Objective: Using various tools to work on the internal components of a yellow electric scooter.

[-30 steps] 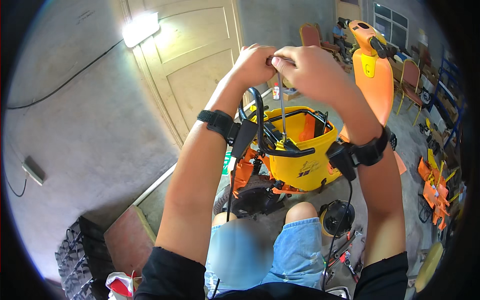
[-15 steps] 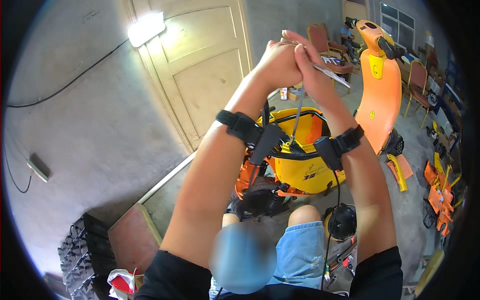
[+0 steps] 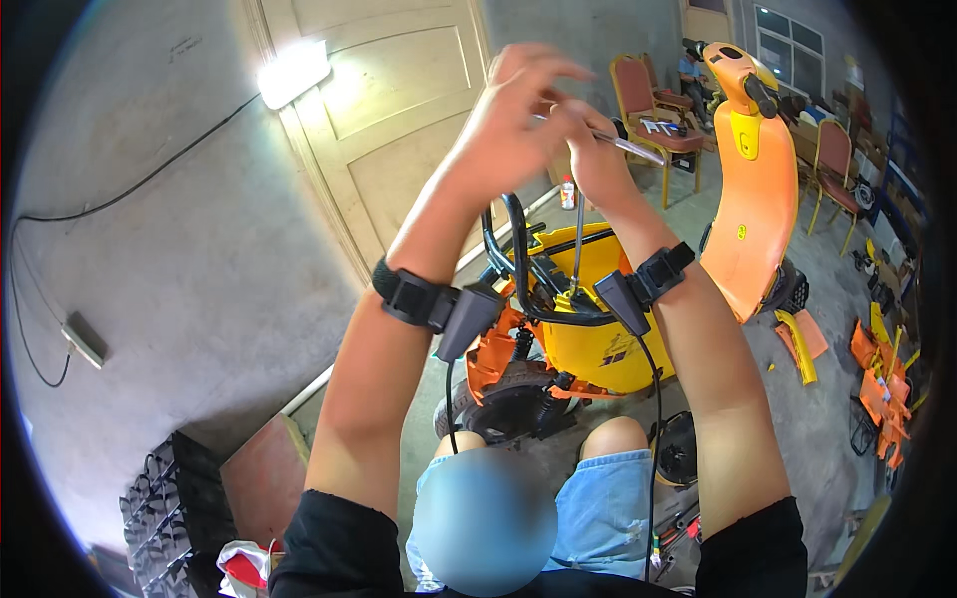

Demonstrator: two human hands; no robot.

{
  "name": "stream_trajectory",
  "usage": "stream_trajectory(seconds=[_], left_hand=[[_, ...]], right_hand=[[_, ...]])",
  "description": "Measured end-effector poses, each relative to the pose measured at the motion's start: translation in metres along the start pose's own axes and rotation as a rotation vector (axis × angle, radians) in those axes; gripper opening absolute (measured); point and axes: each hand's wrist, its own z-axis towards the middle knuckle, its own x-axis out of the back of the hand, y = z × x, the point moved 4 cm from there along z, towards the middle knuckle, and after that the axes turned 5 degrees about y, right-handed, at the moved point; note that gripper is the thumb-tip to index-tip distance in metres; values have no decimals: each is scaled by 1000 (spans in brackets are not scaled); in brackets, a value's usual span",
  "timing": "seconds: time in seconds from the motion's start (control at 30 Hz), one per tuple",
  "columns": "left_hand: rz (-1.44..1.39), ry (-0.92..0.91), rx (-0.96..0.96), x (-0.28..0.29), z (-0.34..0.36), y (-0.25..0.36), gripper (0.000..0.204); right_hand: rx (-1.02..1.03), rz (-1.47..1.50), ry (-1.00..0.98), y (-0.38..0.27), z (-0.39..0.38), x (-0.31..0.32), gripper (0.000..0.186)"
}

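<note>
Tyres (image 3: pixel 164 518) sat stacked at the lower left beside a reddish board (image 3: pixel 261 476), and a bright lamp (image 3: pixel 292 73) glared on the pale panelled door (image 3: pixel 399 120). Raised before that door, the left hand (image 3: pixel 508 120) had its fingers curled together around the near end of a thin metal tool (image 3: pixel 628 148), and the right hand (image 3: pixel 590 145), touching it, was pinched on the same tool, whose shaft pointed right toward a red chair (image 3: pixel 653 105). Below the wrists stood the stripped yellow-and-orange scooter (image 3: pixel 588 319), with an orange front panel (image 3: pixel 748 199) upright at the right.
</note>
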Motion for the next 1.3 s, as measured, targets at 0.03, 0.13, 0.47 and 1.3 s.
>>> stream_trajectory(seconds=[0.03, 0.13, 0.47, 1.3], left_hand=[[6, 4, 3, -5, 5, 10, 32], [-34, -219, -166, -34, 6, 41, 28], [-42, -313, 146, -42, -17, 24, 28], [-897, 271, 398, -28, -40, -26, 36]], right_hand=[[116, -327, 9, -6, -3, -2, 31], [113, -193, -95, -13, -9, -11, 30], [265, -14, -244, 16, 16, -2, 12], [192, -719, -407, 24, 44, 5, 19]])
